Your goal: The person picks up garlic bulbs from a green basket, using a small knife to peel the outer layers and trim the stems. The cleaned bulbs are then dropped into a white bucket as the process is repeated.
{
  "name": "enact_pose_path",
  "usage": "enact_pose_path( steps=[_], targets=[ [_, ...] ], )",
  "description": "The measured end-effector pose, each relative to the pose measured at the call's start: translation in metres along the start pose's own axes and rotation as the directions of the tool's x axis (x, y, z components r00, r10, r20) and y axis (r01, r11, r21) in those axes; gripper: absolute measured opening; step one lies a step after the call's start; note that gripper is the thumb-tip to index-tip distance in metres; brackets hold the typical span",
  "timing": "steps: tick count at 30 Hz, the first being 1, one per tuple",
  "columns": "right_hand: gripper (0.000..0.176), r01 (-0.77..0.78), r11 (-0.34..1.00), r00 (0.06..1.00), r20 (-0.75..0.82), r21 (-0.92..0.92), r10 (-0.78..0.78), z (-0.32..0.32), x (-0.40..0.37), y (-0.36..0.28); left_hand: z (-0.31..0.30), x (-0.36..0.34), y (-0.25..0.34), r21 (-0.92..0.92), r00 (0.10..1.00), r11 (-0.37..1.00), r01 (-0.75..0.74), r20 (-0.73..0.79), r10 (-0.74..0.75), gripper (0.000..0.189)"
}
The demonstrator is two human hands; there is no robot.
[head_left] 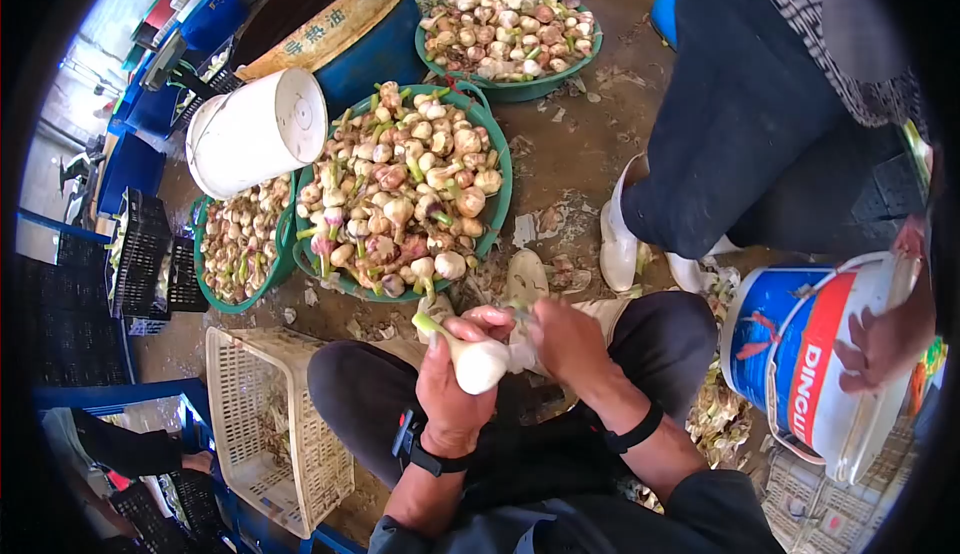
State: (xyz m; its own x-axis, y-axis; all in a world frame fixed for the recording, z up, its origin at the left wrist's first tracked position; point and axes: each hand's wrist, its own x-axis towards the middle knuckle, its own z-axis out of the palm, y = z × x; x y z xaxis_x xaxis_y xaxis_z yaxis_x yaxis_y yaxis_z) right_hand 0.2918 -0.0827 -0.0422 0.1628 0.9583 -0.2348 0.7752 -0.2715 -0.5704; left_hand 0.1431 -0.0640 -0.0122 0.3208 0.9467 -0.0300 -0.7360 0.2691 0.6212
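A white garlic bulb (480, 366) with a short green stem is in my left hand (452, 384), its thumb and fingers wrapped round it at the centre. Just right of the bulb, my right hand (575, 349) has its fingers curled and pressed together. A thin pale piece of skin lies between the hands; what the right fingers hold is blurred. Beyond my hands stands a green basin (503, 174) heaped with garlic bulbs (397, 211).
Another garlic-filled basin (520, 84) stands farther back. A white bucket (245, 134) lies tipped at the left. The beige crate (300, 424) stands beside my knee. At right are a seated person (760, 124) and a blue, red and white bucket (800, 354).
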Motion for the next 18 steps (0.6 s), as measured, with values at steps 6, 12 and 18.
enact_pose_path(
  steps=[6, 12, 18],
  targets=[
    [0.017, 0.204, 0.955, 0.910, 0.400, -0.213, -0.105, 0.018, -0.022, -0.011, -0.007, 0.004, 0.003, -0.096, 0.998, 0.994, 0.058, -0.023, -0.061, 0.039],
    [0.020, 0.184, 0.949, 0.924, 0.373, -0.254, -0.079, 0.020, -0.022, -0.003, -0.008, 0.006, 0.014, 0.088, 0.956, 0.991, 0.097, -0.284, -0.068, 0.037],
    [0.046, 0.129, 0.898, 0.985, 0.050, 0.420, -0.165, -0.008, -0.012, -0.014, -0.015, 0.005, 0.013, 0.268, 0.894, 0.936, 0.228, -0.439, -0.092, 0.032]
  ],
)
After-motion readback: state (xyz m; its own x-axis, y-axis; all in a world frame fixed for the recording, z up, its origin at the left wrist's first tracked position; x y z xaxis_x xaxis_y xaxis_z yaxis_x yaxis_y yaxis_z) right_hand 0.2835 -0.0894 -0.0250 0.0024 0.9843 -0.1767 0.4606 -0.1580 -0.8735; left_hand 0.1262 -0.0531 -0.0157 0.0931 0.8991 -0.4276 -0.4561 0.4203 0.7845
